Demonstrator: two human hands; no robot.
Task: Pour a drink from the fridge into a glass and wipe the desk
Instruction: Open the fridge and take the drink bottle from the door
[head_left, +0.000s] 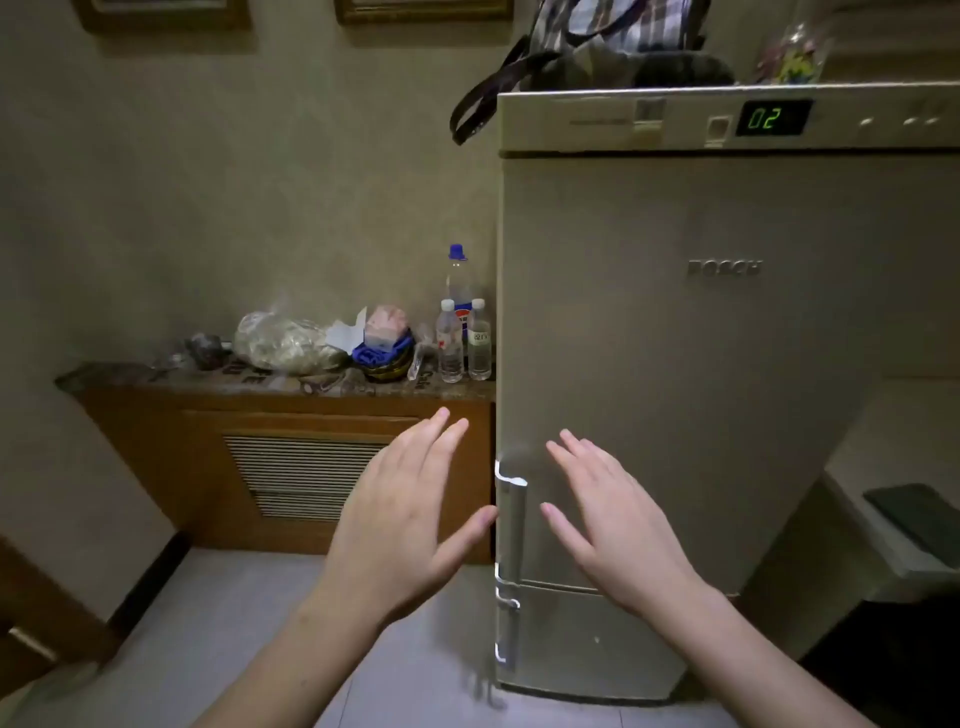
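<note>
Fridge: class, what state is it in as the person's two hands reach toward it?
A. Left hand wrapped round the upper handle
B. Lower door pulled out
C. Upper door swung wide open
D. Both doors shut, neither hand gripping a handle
D. The fridge has both doors closed, and the left hand and right hand hover with straight fingers on either side of the upper handle.

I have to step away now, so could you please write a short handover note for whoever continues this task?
Left hand: open, holds nothing, thumb near the silver handle of the upper door.
Right hand: open, empty, in front of the tall beige fridge.
Both fridge doors are closed. No glass or desk in view.
Done: nothing yet.
Left: open the fridge, take a drink, pour it into a glass, wipe the desk.
</note>
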